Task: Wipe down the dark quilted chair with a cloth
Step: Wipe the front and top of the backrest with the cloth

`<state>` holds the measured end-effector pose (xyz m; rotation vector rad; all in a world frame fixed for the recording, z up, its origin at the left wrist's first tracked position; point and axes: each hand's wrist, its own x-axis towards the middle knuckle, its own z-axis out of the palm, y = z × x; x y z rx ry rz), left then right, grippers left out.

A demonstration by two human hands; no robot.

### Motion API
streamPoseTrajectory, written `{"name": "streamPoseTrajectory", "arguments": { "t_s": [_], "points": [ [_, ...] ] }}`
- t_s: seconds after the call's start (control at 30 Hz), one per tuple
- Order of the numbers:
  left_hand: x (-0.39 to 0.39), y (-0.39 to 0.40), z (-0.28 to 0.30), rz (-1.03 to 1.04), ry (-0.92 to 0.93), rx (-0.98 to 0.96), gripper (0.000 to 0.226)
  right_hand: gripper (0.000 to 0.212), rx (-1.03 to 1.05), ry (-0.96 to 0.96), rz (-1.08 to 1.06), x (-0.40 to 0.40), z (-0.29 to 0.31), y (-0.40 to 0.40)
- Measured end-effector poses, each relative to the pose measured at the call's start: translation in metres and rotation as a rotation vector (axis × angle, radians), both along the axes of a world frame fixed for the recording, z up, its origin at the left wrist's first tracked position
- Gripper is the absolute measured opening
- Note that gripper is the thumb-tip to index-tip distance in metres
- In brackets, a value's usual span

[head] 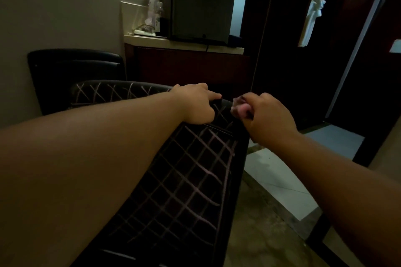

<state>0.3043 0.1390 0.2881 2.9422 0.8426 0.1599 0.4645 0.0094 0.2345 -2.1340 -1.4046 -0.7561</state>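
Note:
The dark quilted chair fills the lower middle of the head view, its black surface crossed by pale stitched lines. My left hand lies over the chair's far top edge with the fingers curled round the rim. My right hand is just right of it, at the chair's right corner, clenched round a small bunched pinkish cloth that sticks out toward the chair. Most of the cloth is hidden inside the fist.
A second black chair stands behind against the pale wall. A counter beyond carries a spray bottle and a dark screen. Right of the chair lies pale tiled floor and a dark doorway with a hanging white garment.

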Motion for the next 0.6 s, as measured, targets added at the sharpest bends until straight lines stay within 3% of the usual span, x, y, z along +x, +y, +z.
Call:
{"name": "streamPoseTrajectory", "arguments": {
  "t_s": [0.27,0.37,0.4,0.5,0.6],
  "points": [
    [-0.003,0.003,0.000,0.103,0.002,-0.014,0.073,0.016,0.126,0.395,0.116,0.005,0.003,0.027],
    [-0.005,0.000,-0.003,0.090,-0.004,0.009,0.072,0.008,0.252,0.731,0.204,0.003,-0.005,0.017],
    [-0.007,0.000,-0.003,0.086,-0.013,0.009,0.072,0.008,0.276,0.725,0.215,0.000,-0.007,0.015],
    [-0.015,0.003,-0.003,0.079,-0.022,-0.001,0.074,0.020,0.235,0.288,0.178,-0.005,-0.015,0.014],
    [-0.017,0.008,-0.001,0.077,0.008,0.014,0.075,0.031,0.097,0.059,0.205,-0.012,-0.023,0.013]
  ]
}}
